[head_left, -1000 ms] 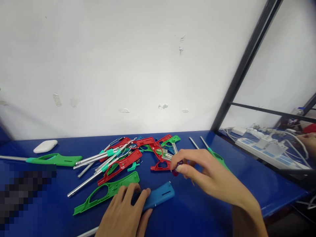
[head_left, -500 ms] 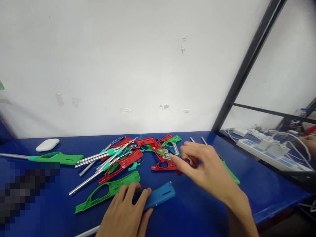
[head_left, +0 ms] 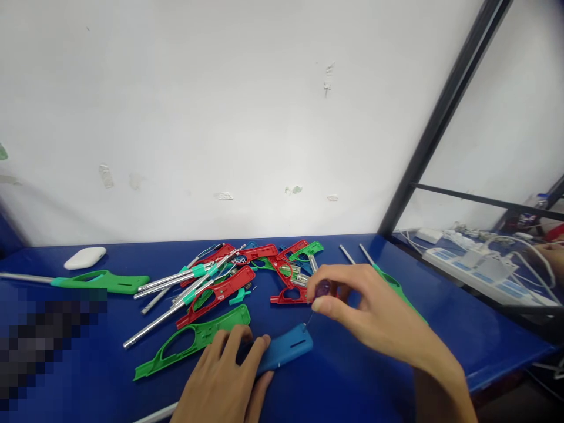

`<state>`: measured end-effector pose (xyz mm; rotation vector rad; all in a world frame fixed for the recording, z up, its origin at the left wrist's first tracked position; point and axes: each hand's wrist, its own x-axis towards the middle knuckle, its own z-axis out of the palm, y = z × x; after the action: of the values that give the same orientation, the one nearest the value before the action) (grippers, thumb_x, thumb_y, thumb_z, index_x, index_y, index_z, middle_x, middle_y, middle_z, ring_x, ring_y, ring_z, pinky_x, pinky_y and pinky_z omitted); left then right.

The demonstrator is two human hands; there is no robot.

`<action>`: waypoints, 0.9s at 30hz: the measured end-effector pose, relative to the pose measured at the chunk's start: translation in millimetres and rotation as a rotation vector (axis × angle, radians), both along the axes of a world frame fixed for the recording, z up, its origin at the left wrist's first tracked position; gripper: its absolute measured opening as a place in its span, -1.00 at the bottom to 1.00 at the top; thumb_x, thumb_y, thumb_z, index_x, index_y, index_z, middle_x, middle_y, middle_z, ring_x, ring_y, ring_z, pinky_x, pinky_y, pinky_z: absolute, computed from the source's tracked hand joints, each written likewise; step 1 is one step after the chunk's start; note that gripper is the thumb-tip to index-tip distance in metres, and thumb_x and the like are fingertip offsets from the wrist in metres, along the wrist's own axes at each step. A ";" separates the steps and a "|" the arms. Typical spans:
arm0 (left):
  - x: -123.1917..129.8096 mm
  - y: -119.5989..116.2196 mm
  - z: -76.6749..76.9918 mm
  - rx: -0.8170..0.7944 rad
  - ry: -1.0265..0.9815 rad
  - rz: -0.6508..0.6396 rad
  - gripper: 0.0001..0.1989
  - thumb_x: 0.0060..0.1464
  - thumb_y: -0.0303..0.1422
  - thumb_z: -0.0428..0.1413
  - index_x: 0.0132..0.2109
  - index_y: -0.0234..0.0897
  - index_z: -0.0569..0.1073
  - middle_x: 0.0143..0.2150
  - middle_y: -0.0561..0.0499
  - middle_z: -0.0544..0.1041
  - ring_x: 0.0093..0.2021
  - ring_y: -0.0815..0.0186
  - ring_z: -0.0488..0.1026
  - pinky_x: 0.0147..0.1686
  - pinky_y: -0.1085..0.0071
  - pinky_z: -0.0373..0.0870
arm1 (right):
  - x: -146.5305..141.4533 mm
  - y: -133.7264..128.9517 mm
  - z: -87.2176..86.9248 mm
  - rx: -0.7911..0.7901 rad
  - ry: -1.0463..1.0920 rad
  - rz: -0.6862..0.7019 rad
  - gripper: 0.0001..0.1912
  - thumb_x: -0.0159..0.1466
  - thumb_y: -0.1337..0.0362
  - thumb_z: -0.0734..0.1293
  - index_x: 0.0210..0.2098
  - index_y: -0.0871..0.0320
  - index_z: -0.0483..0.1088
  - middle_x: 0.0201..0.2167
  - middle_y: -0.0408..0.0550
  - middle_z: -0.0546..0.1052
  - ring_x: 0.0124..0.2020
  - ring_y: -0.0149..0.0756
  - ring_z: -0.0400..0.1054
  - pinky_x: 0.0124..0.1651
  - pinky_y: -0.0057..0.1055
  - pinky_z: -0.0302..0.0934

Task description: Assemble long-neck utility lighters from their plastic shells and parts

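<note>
My left hand [head_left: 224,373] is closed round a blue lighter [head_left: 286,349] lying on the blue table, its metal tube [head_left: 157,414] showing at the lower left. A screwdriver with a dark purple handle [head_left: 323,289] is pinched in my right hand [head_left: 370,311]; its thin shaft slants down to a screw at the upper edge of the blue handle. Just behind my left hand lies a green half shell [head_left: 194,341], with a red half shell [head_left: 220,294] beyond it.
Metal tubes [head_left: 171,284] and more red and green shells lie heaped at the back. At left are a green lighter [head_left: 110,282] and a white case [head_left: 85,258]. Another green lighter [head_left: 396,285] lies behind my right hand. A power strip [head_left: 476,276] is beyond the black frame [head_left: 440,117].
My right hand has turned and its fingers have shifted on the screwdriver, so more of the purple handle shows. My left hand and the blue lighter have stayed in place.
</note>
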<state>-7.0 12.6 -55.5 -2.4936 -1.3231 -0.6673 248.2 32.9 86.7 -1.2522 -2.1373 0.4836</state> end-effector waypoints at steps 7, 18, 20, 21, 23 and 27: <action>0.5 -1.1 3.6 -0.020 -0.007 0.002 -0.64 0.36 -0.31 0.08 0.24 0.03 0.49 0.13 -0.04 0.60 0.08 0.02 0.61 -0.04 0.12 0.68 | 0.7 0.1 -1.5 0.018 -0.030 -0.053 -0.55 0.53 -0.04 0.27 -0.41 0.08 0.38 -0.52 -0.25 0.40 -0.51 -0.39 0.26 -0.39 -0.39 0.09; 0.9 -0.9 0.8 -0.012 0.025 -0.001 -0.61 0.37 -0.33 0.05 0.27 0.04 0.47 0.17 -0.05 0.59 0.13 -0.01 0.58 -0.02 0.10 0.67 | -2.3 8.4 -5.7 0.205 -0.117 -0.139 -0.51 0.48 0.12 0.31 -0.54 0.08 0.13 -0.62 -0.27 0.23 -0.56 -0.41 0.08 -0.45 -0.37 -0.06; 1.4 -1.0 2.7 -0.022 0.016 0.007 -0.62 0.37 -0.32 0.05 0.26 0.04 0.48 0.16 -0.05 0.59 0.11 0.01 0.59 -0.03 0.12 0.67 | -2.8 8.2 -4.7 0.176 -0.108 -0.158 -0.67 0.47 0.18 0.31 -0.44 0.07 0.37 -0.60 -0.27 0.33 -0.56 -0.39 0.17 -0.44 -0.38 0.01; 1.6 -1.0 3.5 -0.031 0.011 0.010 -0.63 0.37 -0.31 0.05 0.26 0.03 0.48 0.16 -0.05 0.59 0.10 0.01 0.59 -0.03 0.12 0.67 | -2.9 7.7 -4.2 0.155 -0.095 -0.158 -0.76 0.47 0.19 0.32 -0.34 0.04 0.47 -0.60 -0.28 0.37 -0.56 -0.37 0.21 -0.43 -0.38 0.04; 1.8 -0.8 4.6 -0.043 0.001 0.012 -0.63 0.37 -0.31 0.05 0.25 0.04 0.49 0.15 -0.05 0.59 0.09 0.02 0.59 -0.04 0.12 0.67 | -2.5 6.3 -3.5 0.114 -0.058 -0.125 -0.85 0.49 0.16 0.34 -0.14 -0.03 0.57 -0.54 -0.28 0.47 -0.55 -0.36 0.27 -0.41 -0.39 0.12; 0.9 -1.3 3.8 -0.049 -0.006 0.009 -0.64 0.37 -0.32 0.05 0.24 0.03 0.50 0.13 -0.05 0.59 0.07 0.03 0.59 -0.03 0.11 0.67 | -0.7 2.2 -2.3 0.091 -0.013 0.017 -0.81 0.55 0.10 0.30 -0.09 -0.06 0.56 -0.15 -0.19 0.61 -0.28 -0.34 0.45 -0.18 -0.40 0.26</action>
<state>-6.2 11.4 -51.7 -2.5241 -1.3679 -0.6485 247.5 35.1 84.4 -1.1907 -2.1580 0.3819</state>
